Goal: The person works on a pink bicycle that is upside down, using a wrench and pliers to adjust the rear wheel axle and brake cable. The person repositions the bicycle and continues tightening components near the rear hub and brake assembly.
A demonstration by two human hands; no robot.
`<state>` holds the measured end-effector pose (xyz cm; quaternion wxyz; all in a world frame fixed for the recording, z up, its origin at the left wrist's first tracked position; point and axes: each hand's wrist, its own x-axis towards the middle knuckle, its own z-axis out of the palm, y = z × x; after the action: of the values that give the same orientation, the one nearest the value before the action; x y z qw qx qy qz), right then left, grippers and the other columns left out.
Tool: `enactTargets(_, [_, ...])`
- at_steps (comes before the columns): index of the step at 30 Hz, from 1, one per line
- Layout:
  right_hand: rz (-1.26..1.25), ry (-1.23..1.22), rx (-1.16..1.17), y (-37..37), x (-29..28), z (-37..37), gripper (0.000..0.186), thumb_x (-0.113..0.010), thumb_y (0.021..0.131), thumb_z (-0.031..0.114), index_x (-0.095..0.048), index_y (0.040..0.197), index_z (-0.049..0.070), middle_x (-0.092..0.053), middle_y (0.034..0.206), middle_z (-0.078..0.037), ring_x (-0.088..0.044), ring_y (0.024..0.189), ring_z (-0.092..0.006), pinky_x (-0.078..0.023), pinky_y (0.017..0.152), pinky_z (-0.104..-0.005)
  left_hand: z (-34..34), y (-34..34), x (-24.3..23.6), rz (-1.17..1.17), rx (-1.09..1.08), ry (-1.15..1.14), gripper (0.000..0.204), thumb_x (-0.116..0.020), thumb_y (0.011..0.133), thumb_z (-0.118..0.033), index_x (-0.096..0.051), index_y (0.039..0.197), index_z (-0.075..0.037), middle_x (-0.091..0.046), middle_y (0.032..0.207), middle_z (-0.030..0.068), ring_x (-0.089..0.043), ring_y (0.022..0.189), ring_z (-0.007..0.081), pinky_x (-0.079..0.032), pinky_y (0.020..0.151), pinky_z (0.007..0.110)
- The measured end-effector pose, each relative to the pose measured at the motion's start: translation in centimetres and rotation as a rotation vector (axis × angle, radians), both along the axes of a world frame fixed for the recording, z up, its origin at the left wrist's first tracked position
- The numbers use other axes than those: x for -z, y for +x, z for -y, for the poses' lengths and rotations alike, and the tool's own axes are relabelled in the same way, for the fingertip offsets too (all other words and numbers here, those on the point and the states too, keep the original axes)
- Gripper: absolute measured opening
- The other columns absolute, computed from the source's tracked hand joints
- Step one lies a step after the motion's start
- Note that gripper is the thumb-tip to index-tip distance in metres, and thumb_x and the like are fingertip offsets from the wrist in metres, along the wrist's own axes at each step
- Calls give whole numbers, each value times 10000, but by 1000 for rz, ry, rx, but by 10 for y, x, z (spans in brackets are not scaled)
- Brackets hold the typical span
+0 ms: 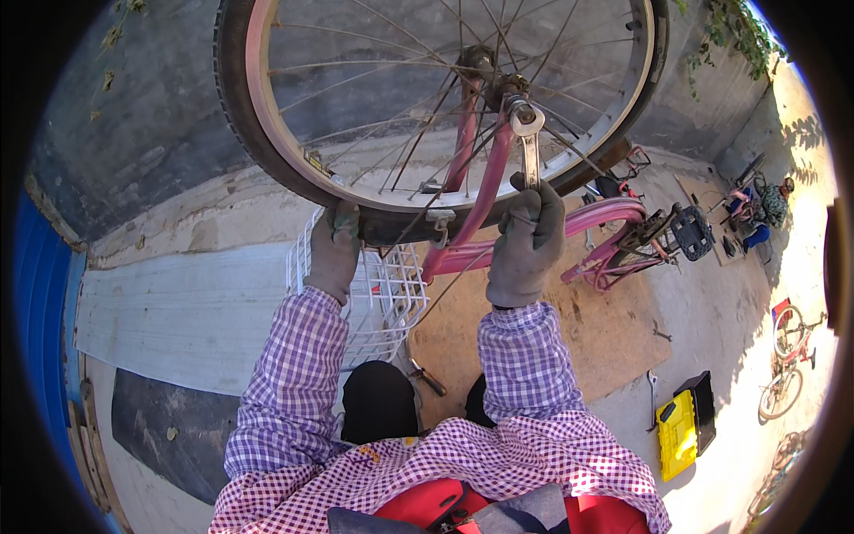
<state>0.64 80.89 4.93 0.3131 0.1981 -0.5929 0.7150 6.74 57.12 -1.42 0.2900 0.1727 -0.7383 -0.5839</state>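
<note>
Wheel (478, 60) sits in the fork (495, 173), my left hand (333, 256) clamped on the tyre (231, 84), probably to steady it. Right hand (527, 246) grips the wrench (531, 153) low, likely for leverage at the axle nut (526, 115).

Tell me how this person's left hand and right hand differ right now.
The left hand grips the black tyre, while the right hand holds a silver wrench. The left hand is near the white basket; the right hand is beside the pink fork. Both wear grey gloves and have checked sleeves.
</note>
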Motion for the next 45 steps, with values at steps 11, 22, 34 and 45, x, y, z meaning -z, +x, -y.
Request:
enactTargets(11, [-16, -26, 63, -3, 8, 9, 284, -564, 1067, 172, -603, 1248, -43, -652, 914, -41, -548, 759, -87, -441, 684, -253, -11, 1, -14, -80, 26, -14, 483, -576, 1078, -327, -591, 1355, 67, -692, 1225, 198, -634, 1048, 267, -478, 972, 381])
enactTargets(22, [112, -113, 51, 10, -3, 19, 327, -592, 1065, 248, -621, 1239, -27, -648, 995, -47, -547, 751, -90, -476, 645, -255, -13, 0, -27, -6, 143, 39, 558, -516, 1105, -390, -562, 1388, 89, -674, 1287, 172, -606, 1179, 222, -441, 1059, 337])
enactTargets(34, [167, -140, 50, 18, -15, 24, 312, -557, 1066, 224, -585, 1266, -14, -611, 933, -23, -518, 746, -85, -471, 653, -259, -22, 2, -43, 31, 97, -79, 629, -523, 1093, -481, -603, 1318, 101, -703, 1220, 176, -627, 1118, 216, -472, 1007, 339])
enactTargets(45, [135, -46, 54, 14, -11, 24, 248, -572, 1068, 171, -601, 1220, -23, -634, 839, -37, -565, 702, -95, -468, 610, -264, -8, -9, -10, -128, 163, 128, 608, -592, 1058, -499, -619, 1300, 57, -706, 1133, 136, -616, 998, 202, -490, 912, 358])
